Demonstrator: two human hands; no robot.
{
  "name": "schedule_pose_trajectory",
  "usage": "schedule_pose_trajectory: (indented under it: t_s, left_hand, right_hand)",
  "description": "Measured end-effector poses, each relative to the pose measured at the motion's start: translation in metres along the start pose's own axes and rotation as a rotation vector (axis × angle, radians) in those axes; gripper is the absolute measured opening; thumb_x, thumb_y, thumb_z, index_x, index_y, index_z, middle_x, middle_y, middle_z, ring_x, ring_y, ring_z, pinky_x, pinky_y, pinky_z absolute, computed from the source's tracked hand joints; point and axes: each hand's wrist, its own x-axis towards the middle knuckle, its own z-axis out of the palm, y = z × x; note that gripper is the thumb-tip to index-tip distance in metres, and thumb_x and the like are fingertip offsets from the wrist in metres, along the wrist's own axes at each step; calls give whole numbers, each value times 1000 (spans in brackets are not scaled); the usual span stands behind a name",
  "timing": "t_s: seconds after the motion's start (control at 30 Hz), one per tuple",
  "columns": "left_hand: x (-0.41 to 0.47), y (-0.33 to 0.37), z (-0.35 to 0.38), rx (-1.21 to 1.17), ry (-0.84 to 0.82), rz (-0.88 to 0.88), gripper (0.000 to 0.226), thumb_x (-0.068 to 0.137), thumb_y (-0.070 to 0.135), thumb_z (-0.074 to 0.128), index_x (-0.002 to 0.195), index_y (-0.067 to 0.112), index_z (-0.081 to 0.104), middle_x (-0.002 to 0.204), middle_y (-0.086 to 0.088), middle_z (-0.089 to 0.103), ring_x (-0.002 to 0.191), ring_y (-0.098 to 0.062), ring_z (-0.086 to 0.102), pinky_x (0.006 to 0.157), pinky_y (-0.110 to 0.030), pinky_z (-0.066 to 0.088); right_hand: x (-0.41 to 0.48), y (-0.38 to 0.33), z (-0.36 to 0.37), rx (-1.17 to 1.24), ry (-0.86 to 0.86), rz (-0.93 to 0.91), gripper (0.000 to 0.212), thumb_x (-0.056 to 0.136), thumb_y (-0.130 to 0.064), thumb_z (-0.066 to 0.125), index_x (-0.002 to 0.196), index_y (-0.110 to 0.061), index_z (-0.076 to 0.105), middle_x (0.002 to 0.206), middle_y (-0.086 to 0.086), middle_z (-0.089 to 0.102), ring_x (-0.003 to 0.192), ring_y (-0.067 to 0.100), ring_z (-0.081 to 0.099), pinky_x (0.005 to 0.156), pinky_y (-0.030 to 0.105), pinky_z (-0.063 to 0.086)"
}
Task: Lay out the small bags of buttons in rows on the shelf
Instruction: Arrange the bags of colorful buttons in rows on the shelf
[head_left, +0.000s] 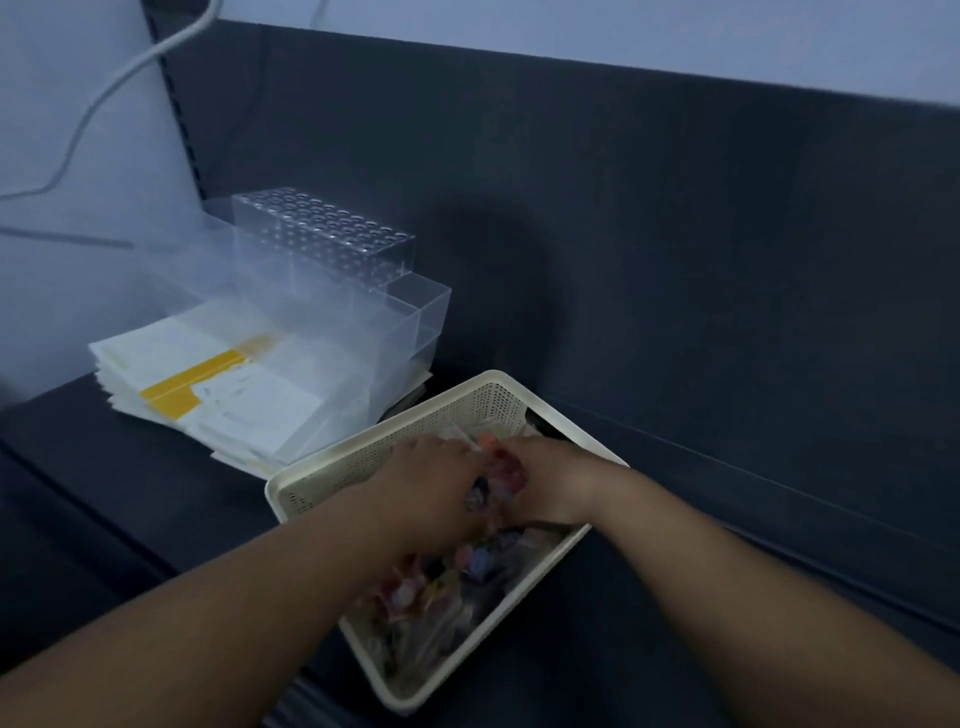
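- Your left hand (431, 483) and right hand (550, 478) reach together into the cream perforated plastic basket (363, 449) near the dark shelf's (649, 649) front edge, likely gathering stock.
- Right grip looks clenched on small clear bags of coloured buttons (441, 579).
- Left grip: fingers buried, cannot tell.
- No bags are laid out yet.

Clear organizer (332, 270) on paper stack (208, 384); white cable (104, 98).
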Motion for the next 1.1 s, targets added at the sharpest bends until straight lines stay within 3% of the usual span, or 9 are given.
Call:
schedule_pose_trajectory:
  t_s: [0.1, 0.17, 0.23, 0.33, 0.47, 0.53, 0.67, 0.8, 1.1]
  left_hand:
    - [2, -11, 7, 4, -43, -24, 56, 77, 56, 56, 126, 29, 50, 120, -4, 59, 109, -27, 55, 90, -35, 44]
    - [3, -15, 7, -31, -53, -29, 55, 76, 54, 59, 122, 27, 50, 117, -3, 58, 106, -25, 55, 86, -34, 44]
    - [1, -17, 2, -32, -77, -27, 46, 78, 50, 62, 114, 23, 51, 112, -3, 57, 103, -24, 55, 79, -31, 41]
    - [1, -19, -6, -83, -69, -20, 29, 78, 44, 61, 98, 25, 50, 104, -1, 57, 99, -22, 57, 72, -28, 39]
    - [3, -16, -27, -331, 2, -44, 47, 77, 40, 64, 120, 30, 51, 115, 6, 58, 101, -14, 57, 84, -29, 47]
    - [4, -12, -38, -619, 1, -61, 58, 77, 35, 70, 130, 31, 46, 115, 11, 55, 98, -9, 58, 83, -25, 49]
    - [9, -8, -46, -1098, -112, -42, 45, 73, 37, 75, 113, 30, 57, 106, 5, 68, 98, -14, 66, 93, -31, 51]
    - [13, 0, -43, -1088, -130, -8, 17, 82, 21, 69, 94, 31, 63, 88, 1, 66, 79, -14, 62, 75, -30, 52]
    - [8, 3, -47, -1038, -179, 48, 29, 80, -3, 63, 99, 19, 62, 84, -5, 66, 75, -17, 62, 72, -30, 49]
  right_hand:
    - [-4, 3, -3, 102, 27, 55, 49, 70, -37, 78, 113, -28, 56, 102, -6, 60, 91, 14, 58, 78, 23, 46]
    - [-4, 7, -4, 219, 44, 81, 25, 74, -24, 77, 90, -26, 58, 85, -5, 59, 74, 11, 56, 65, 22, 44]
    - [-3, 9, -5, 368, 66, 83, 20, 75, -15, 77, 74, -23, 58, 72, -3, 59, 59, 9, 55, 59, 23, 47]
    - [-6, 12, -9, 659, 138, 68, 15, 74, -9, 79, 79, -13, 66, 74, 0, 64, 64, 12, 59, 65, 28, 51]
    - [-17, 11, -16, 966, 239, 44, 18, 79, 1, 71, 83, -15, 66, 78, 2, 66, 72, 14, 61, 70, 27, 51]
    - [-22, 9, -18, 1104, 269, 45, 19, 79, 4, 69, 84, -14, 65, 80, 5, 66, 74, 16, 61, 74, 31, 51]
    - [-29, 5, -20, 1188, 311, 45, 20, 75, 4, 72, 86, -10, 63, 82, 9, 64, 75, 20, 60, 72, 34, 50]
    - [-38, -1, -20, 1257, 322, 14, 15, 77, -5, 74, 81, -12, 61, 81, 8, 65, 79, 21, 61, 74, 32, 52]
    - [-52, -2, -20, 1351, 328, 72, 10, 85, -2, 64, 81, -10, 59, 79, 10, 65, 69, 21, 61, 70, 34, 51]
